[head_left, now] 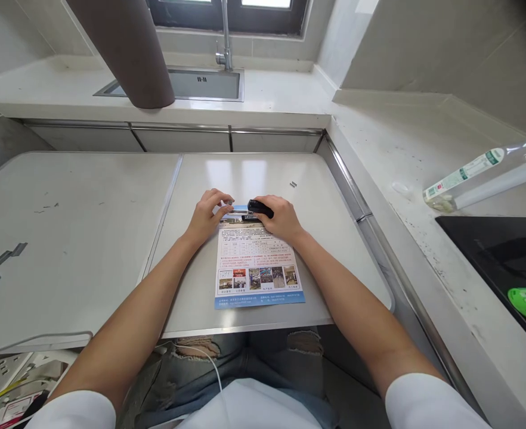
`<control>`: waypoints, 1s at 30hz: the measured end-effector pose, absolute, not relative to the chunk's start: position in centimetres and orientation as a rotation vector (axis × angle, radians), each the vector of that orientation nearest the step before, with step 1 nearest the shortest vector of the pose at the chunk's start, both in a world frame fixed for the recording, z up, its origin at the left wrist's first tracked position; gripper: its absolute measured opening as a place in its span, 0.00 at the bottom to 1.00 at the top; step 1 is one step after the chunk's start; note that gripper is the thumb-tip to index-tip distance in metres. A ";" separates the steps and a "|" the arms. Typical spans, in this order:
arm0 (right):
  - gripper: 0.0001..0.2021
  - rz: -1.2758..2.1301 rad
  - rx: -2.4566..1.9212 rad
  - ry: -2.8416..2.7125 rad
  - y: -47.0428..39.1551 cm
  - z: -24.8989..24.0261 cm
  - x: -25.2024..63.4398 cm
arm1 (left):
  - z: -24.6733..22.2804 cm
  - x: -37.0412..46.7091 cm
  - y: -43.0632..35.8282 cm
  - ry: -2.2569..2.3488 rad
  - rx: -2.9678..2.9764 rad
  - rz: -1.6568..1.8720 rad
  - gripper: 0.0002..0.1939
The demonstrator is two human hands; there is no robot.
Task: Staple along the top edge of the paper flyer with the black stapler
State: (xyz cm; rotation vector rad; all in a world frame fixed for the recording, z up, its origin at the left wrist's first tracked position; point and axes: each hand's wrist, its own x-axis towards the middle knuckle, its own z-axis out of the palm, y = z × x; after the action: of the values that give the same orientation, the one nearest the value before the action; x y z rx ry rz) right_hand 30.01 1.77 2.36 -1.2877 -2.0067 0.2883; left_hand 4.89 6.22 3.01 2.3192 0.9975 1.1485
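Observation:
My right hand [281, 219] is wrapped round a black stapler [259, 208], which lies over the top edge of a printed flyer [259, 262]. The stapler is opened, and its metal tray points left toward my other hand. My left hand [206, 215] has its thumb and fingers drawn together at the end of that tray. A small grey piece, which looks like a strip of staples [231, 202], shows at its fingertips. The flyer lies flat, with text, small photos and a blue bottom band.
Short staple strips [293, 184] lie beyond my right hand, and several more grey strips [3, 257] are on the left of the white table [102, 238]. A brown cylinder [129, 59] stands in front of the sink [209, 86]. On the right counter are a clear bottle [477, 173] and a black cooktop [491, 250].

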 end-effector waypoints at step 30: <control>0.17 0.329 -1.283 -2.061 1.7 2.7 30.1 | 2.8 5.1 6.2 0.923 2.412 0.919 0.06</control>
State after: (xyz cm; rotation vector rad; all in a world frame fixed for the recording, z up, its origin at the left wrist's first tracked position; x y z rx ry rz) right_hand 30.11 1.68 2.72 -1.2829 -2.0606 0.3287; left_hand 5.13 6.25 2.77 2.4117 0.9234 0.9186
